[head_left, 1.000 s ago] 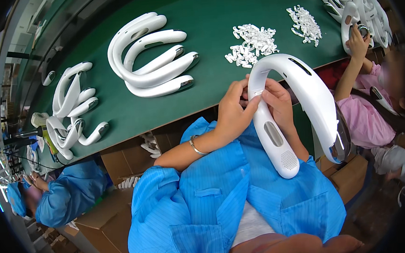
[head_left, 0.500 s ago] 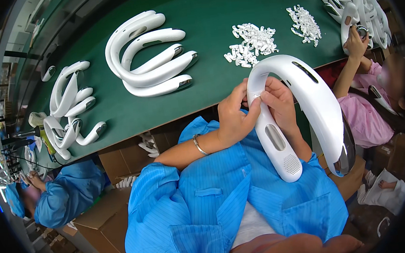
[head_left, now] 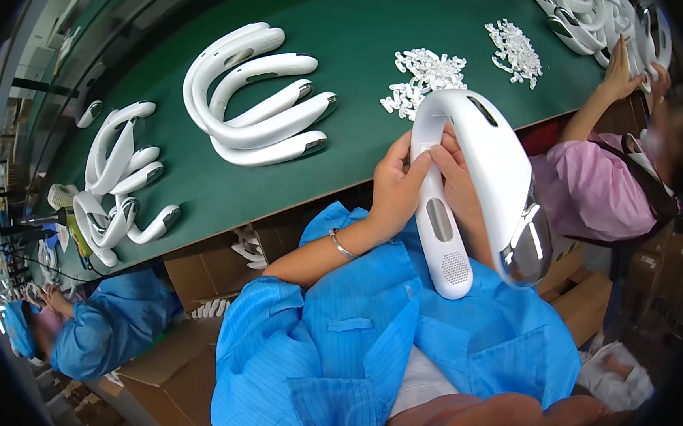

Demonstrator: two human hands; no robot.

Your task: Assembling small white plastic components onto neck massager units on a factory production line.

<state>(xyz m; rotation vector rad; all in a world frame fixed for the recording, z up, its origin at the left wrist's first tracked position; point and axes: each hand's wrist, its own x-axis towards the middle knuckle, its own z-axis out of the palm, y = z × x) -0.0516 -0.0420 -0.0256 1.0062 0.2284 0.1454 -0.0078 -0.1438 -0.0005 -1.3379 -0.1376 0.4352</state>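
A white U-shaped neckband device [head_left: 489,151] is held up in front of my chest, over the table's near edge. One arm of it hangs down with a long oval slot and a dotted grille; the other ends in a shiny chrome tip. My left hand [head_left: 397,187] grips the slotted arm near the bend, its thumb pressing on the surface. My right hand [head_left: 459,189] closes on the same arm from the other side, partly hidden behind the device. Both thumbs meet above the slot; whether a small part lies under them cannot be seen.
On the green table [head_left: 328,24] lie two piles of small white plastic pieces [head_left: 433,72] and a group of neckbands [head_left: 272,127]. More neckbands [head_left: 116,165] lie left, and a heap [head_left: 593,13] far right. Co-workers in pink [head_left: 593,183] and blue [head_left: 116,328] sit either side.
The neckband in my hands has shifted left and turned, its chrome tip swinging inward. At the right, the co-worker's hands have let go of a neckband and moved right along the heap.
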